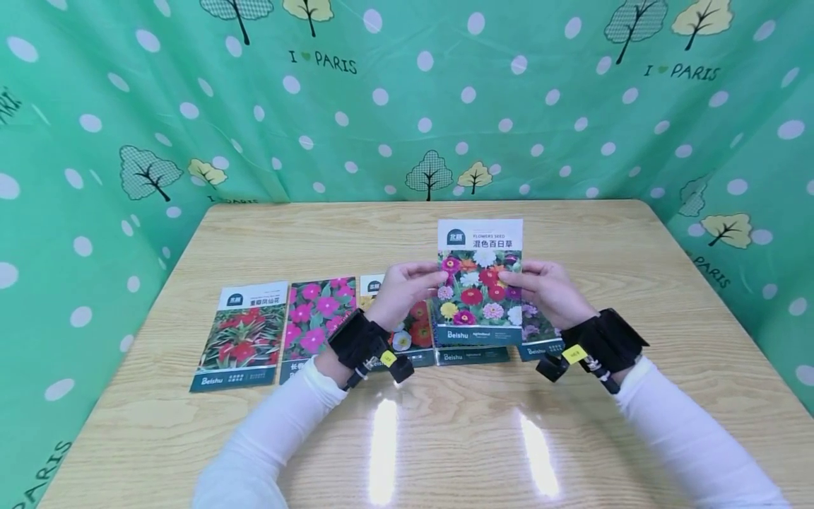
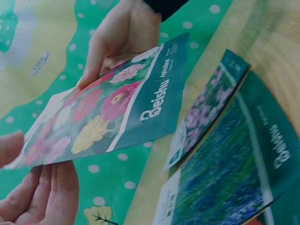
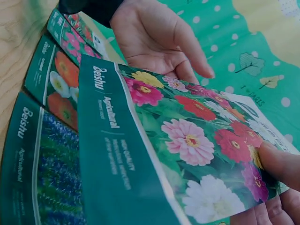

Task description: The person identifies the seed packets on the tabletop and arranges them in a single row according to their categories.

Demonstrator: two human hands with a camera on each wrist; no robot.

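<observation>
A flower seed packet (image 1: 470, 297) with mixed zinnias on its front is held up over the row on the table. At its left edge, my left hand (image 1: 402, 293) grips it, thumb in front and fingers behind in the left wrist view. My right hand (image 1: 555, 291) pinches the right edge, its thumb (image 3: 279, 161) lying across the printed flowers. Below the raised packet lies a blue-flowered packet (image 2: 220, 164), mostly covered in the head view. A purple-flowered packet (image 1: 540, 348) is partly hidden behind my right hand, and a poppy packet (image 1: 420, 338) partly behind my left.
Farther left on the wooden table (image 1: 458, 438) lie a pink-flowered packet (image 1: 318, 314) and a red-flowered packet (image 1: 242, 343), side by side. A green dotted curtain (image 1: 407, 99) hangs behind the table and along its sides.
</observation>
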